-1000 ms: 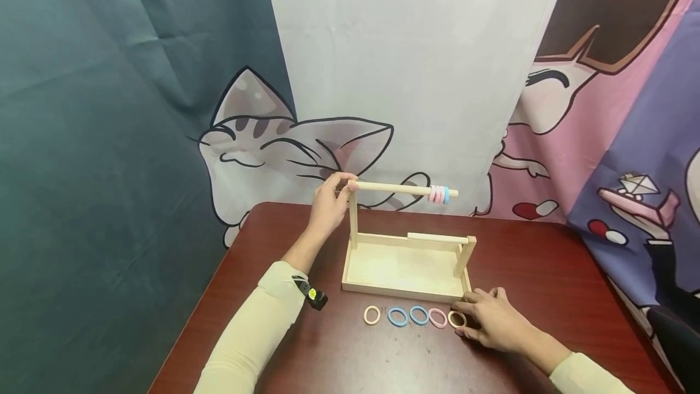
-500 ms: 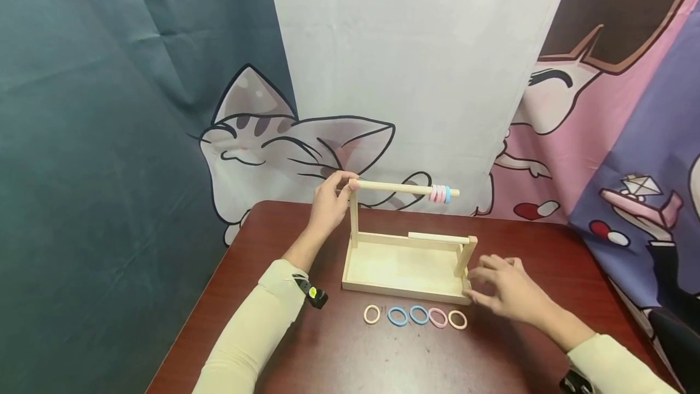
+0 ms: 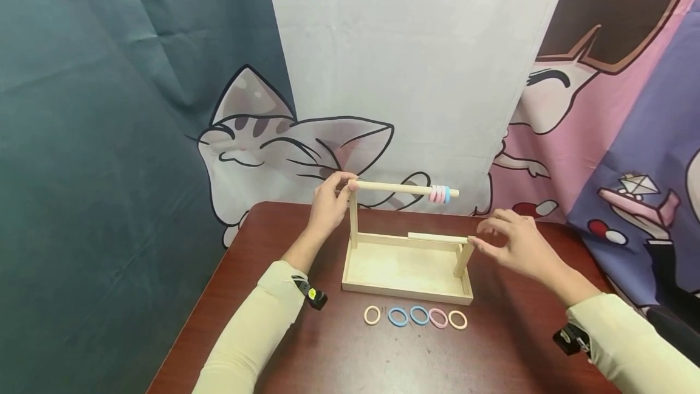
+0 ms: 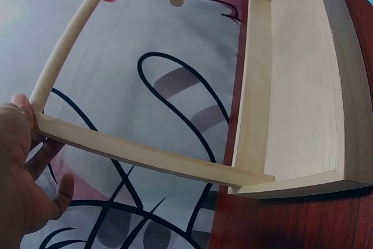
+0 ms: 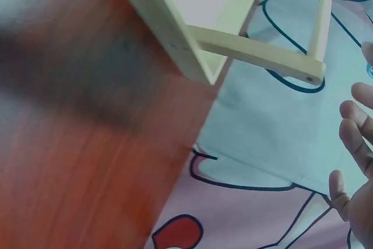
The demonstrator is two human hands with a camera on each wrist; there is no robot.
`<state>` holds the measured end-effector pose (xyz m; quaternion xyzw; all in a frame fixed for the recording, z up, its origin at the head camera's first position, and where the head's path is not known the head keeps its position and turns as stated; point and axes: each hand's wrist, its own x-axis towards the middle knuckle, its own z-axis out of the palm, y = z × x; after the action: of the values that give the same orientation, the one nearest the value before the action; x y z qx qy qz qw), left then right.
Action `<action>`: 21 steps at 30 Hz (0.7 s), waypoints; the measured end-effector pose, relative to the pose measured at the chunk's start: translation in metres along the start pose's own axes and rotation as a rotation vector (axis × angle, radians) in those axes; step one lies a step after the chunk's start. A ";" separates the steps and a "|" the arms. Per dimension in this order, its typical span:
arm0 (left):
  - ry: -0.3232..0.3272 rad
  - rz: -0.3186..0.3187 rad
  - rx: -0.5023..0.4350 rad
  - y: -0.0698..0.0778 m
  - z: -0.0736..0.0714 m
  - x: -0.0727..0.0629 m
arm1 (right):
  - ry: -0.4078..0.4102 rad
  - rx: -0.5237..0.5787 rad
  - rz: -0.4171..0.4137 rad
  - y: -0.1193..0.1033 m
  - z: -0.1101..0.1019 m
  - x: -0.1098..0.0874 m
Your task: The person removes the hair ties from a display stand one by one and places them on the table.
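My left hand (image 3: 330, 204) pinches the top corner of a wooden stand, where its tall post (image 3: 353, 221) meets a long dowel (image 3: 391, 187). Several pink and blue rings (image 3: 437, 194) hang close together near that dowel's free end. From the stand's tray base (image 3: 404, 291) also rises a shorter post (image 3: 463, 259), bearing a lower dowel (image 3: 437, 238). Beside the top of this short post my right hand (image 3: 516, 245) hovers with loosely bent, spread fingers and nothing between them. In the right wrist view, the fingers (image 5: 355, 138) are apart from the wood.
In front of the tray, loose rings lie in a row on the reddish-brown table (image 3: 328, 357): a cream one (image 3: 372, 307), two blue ones, a pink ring (image 3: 431, 320) and another cream one (image 3: 465, 323). A printed curtain (image 3: 426, 78) hangs behind the table.
My right hand has left the rightmost cream ring, moving up and away from me to the top of the short post. The left hand stays at its corner.
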<state>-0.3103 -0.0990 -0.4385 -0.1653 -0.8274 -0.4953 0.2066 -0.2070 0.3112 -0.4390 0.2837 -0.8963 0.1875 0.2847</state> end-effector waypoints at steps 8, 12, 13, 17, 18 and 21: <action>0.010 0.008 0.020 0.000 -0.001 -0.001 | 0.047 0.032 0.045 0.002 0.007 0.035; 0.007 0.016 0.035 0.001 -0.002 0.000 | 0.009 0.064 0.100 0.000 0.012 0.050; 0.006 0.018 0.036 0.001 -0.001 0.001 | -0.001 0.078 0.109 -0.001 0.013 0.053; 0.012 0.024 0.030 0.002 -0.001 0.001 | -0.023 0.129 0.123 -0.002 0.017 0.063; 0.013 0.023 0.031 0.001 -0.001 0.001 | -0.026 0.137 0.124 -0.002 0.018 0.065; 0.010 0.019 0.033 0.000 -0.001 0.000 | -0.044 0.165 0.139 -0.003 0.021 0.068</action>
<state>-0.3098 -0.0998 -0.4381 -0.1671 -0.8328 -0.4807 0.2181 -0.2600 0.2713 -0.4126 0.2475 -0.9013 0.2736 0.2271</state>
